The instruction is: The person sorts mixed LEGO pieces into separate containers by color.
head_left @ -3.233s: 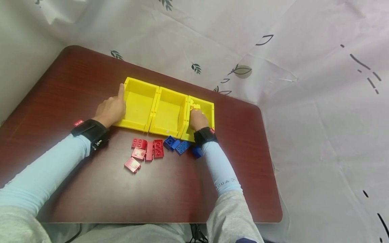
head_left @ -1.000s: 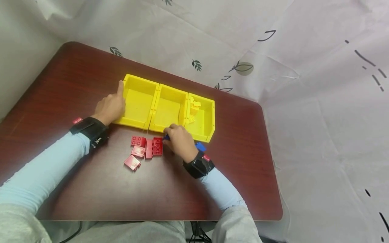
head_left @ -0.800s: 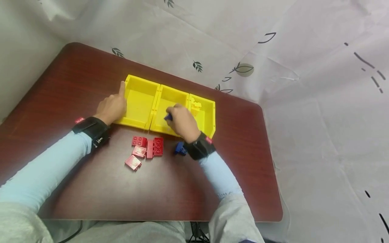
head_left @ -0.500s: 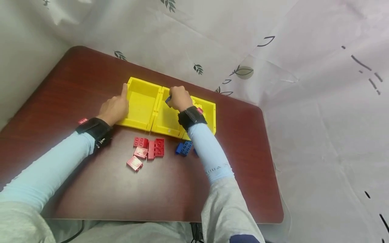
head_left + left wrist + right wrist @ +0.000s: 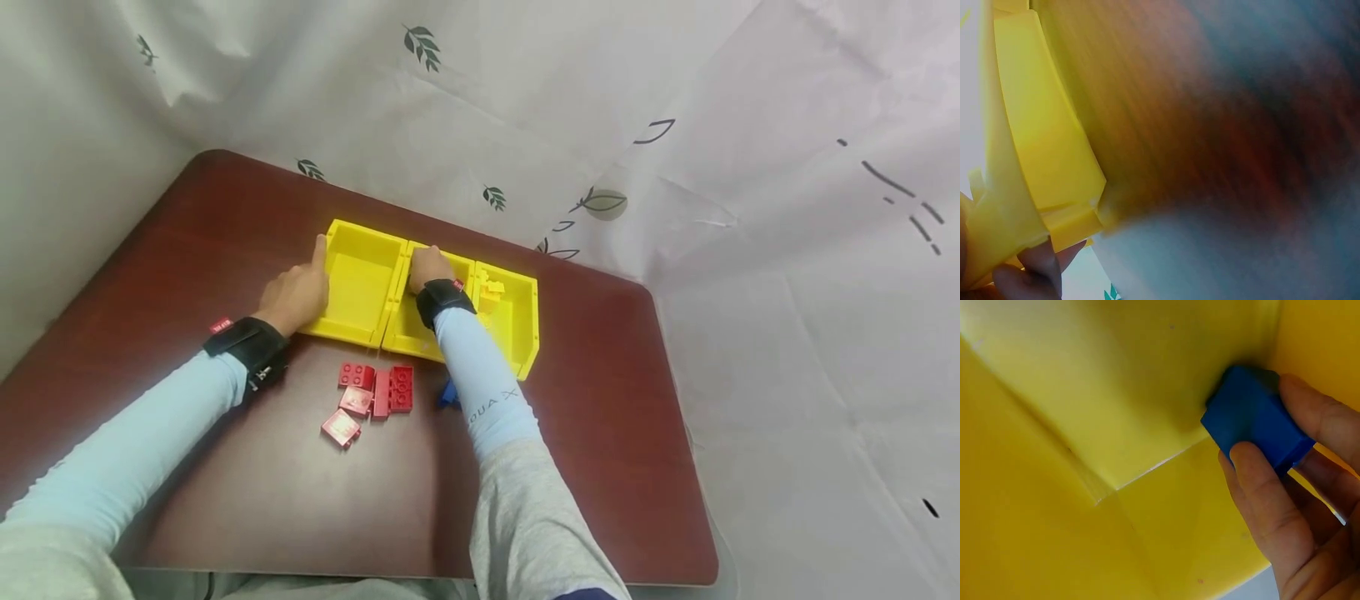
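Observation:
In the right wrist view, my right hand (image 5: 1285, 531) pinches a blue building block (image 5: 1254, 419) between thumb and fingers, low inside a yellow compartment. The head view shows that right hand (image 5: 430, 267) in the middle compartment of the yellow three-part bin (image 5: 396, 292), its fingers and the block hidden there. My left hand (image 5: 296, 296) holds the bin's left end, one finger stretched along the side wall. Fingers (image 5: 1029, 275) curl at the bin's edge (image 5: 1054, 125) in the left wrist view. Several yellow blocks (image 5: 491, 293) lie in the right compartment.
Several red blocks (image 5: 381, 393) lie in a group on the dark red-brown table (image 5: 600, 433), in front of the bin. A blue block (image 5: 449, 395) shows beside my right forearm, which hides the surface behind it. A pale patterned curtain (image 5: 525, 100) hangs behind the table.
My right hand has come out of the right compartment, picked up a blue block from the table and carried it into the middle compartment. My left hand stays on the bin's left end.

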`<state>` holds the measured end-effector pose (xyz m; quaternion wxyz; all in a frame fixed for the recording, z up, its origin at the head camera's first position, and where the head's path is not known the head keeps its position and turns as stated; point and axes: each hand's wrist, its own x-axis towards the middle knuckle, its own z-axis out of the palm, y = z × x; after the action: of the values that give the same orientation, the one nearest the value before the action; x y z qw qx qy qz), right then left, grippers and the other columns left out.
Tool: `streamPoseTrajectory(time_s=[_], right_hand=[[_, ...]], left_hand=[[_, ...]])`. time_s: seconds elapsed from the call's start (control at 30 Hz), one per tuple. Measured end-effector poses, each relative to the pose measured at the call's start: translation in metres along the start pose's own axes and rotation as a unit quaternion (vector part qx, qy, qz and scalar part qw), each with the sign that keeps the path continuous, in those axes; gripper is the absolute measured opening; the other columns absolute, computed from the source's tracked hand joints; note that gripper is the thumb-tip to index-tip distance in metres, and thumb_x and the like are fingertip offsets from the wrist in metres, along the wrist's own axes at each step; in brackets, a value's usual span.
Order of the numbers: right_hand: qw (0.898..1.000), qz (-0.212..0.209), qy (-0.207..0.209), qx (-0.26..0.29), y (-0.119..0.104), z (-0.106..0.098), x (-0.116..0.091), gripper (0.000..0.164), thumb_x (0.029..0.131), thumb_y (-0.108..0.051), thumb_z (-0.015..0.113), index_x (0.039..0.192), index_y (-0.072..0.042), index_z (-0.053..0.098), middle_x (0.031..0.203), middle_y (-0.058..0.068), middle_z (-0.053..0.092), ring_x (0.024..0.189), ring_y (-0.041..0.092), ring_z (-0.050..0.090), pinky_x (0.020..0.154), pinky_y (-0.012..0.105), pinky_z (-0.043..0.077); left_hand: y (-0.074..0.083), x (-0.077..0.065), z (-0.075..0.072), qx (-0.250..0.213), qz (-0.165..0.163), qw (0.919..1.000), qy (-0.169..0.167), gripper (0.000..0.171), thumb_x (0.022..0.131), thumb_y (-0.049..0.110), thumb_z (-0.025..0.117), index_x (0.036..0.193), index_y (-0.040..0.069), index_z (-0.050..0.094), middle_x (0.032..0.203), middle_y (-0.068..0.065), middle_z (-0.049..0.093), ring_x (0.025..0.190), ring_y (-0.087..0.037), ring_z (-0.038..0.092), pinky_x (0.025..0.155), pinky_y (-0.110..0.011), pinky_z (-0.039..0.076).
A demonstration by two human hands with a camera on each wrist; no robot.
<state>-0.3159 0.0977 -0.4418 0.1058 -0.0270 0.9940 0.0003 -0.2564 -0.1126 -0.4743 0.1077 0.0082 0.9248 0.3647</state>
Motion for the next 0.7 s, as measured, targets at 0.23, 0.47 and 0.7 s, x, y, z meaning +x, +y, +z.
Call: streamPoseTrajectory(time_s=[0.23,0.47,0.7], right_hand=[[1.0,0.004,0.0,0.021,0.0017,0.0002,-0.0032,0.019,0.096,-0.006,0.053,0.101,-0.007,0.072,0.089,0.007,0.066,0.075,0.022,0.061,0.068,0.027,0.049],[1.0,0.005,0.001,0.03,0.0035,0.0025,-0.0027,0.016,0.095,-0.006,0.057,0.103,-0.009,0.071,0.089,0.006,0.065,0.078,0.022,0.061,0.071,0.027,0.048],[0.999,0.009,0.003,0.037,0.002,0.0034,-0.0022,0.015,0.094,-0.008,0.06,0.103,-0.009,0.071,0.087,0.006,0.065,0.076,0.022,0.061,0.07,0.026,0.048]], left_hand=[[0.0016,-0.0001,0.0023,-0.038,-0.043,0.9983,-0.01,0.096,0.085,0.077,-0.011,0.105,0.006,0.051,0.081,-0.015,0.054,0.064,-0.031,0.055,0.064,-0.037,0.042],[0.0003,0.0016,0.002,0.01,0.009,0.9999,0.001,0.083,0.095,0.065,-0.004,0.139,0.007,0.036,0.081,-0.015,0.052,0.061,-0.03,0.051,0.064,-0.038,0.041],[-0.0014,0.0003,0.002,0.029,0.033,0.999,0.007,0.066,0.102,0.054,0.007,0.157,0.016,0.008,0.079,-0.015,0.05,0.059,-0.029,0.049,0.063,-0.037,0.041]])
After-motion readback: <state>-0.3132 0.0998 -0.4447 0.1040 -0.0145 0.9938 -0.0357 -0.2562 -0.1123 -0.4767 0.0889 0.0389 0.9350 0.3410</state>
